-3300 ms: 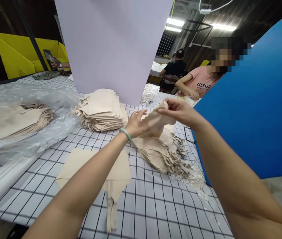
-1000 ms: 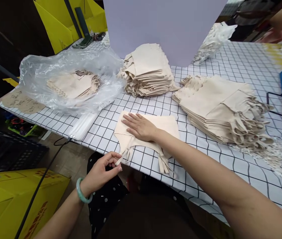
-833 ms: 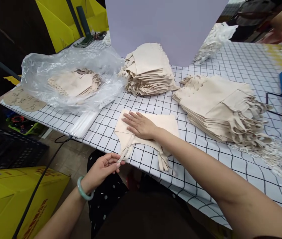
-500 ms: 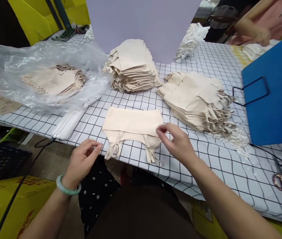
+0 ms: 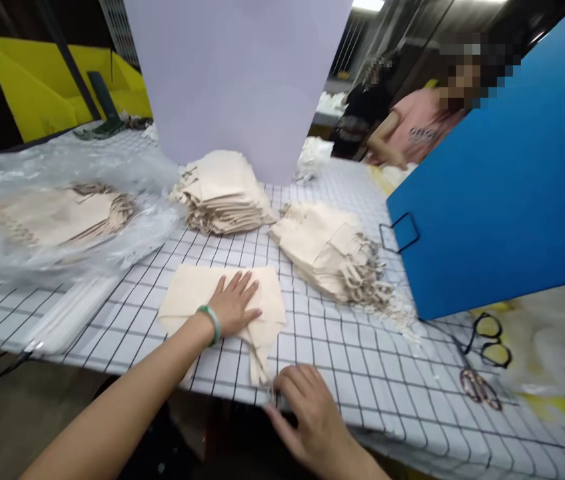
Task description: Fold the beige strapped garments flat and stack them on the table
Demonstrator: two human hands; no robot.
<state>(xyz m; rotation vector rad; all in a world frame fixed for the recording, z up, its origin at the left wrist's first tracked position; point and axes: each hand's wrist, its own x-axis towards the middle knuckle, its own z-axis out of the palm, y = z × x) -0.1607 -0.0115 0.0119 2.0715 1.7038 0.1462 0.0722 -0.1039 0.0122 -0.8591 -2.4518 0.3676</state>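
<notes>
A beige cloth piece (image 5: pixel 190 293) with dangling straps lies flat on the gridded table (image 5: pixel 352 360) near its front edge. My left hand (image 5: pixel 235 307), with a green bangle on the wrist, presses flat on the cloth with fingers spread. My right hand (image 5: pixel 307 410) is at the table's front edge, its fingers pinching the end of the cloth's right strap (image 5: pixel 261 363). Two stacks of the same beige pieces stand behind: one at the middle (image 5: pixel 222 193), one to the right (image 5: pixel 330 253).
A clear plastic bag (image 5: pixel 52 220) with more beige pieces lies at the left. A blue board (image 5: pixel 502 187) leans at the right, with scissors (image 5: pixel 482 353) below it. A pale upright panel (image 5: pixel 237 73) stands behind the stacks. Two people are at work at the far right.
The hands have swapped: my left hand came up from the left strap and now presses the cloth, while my right hand dropped to the right strap. The view tilted up.
</notes>
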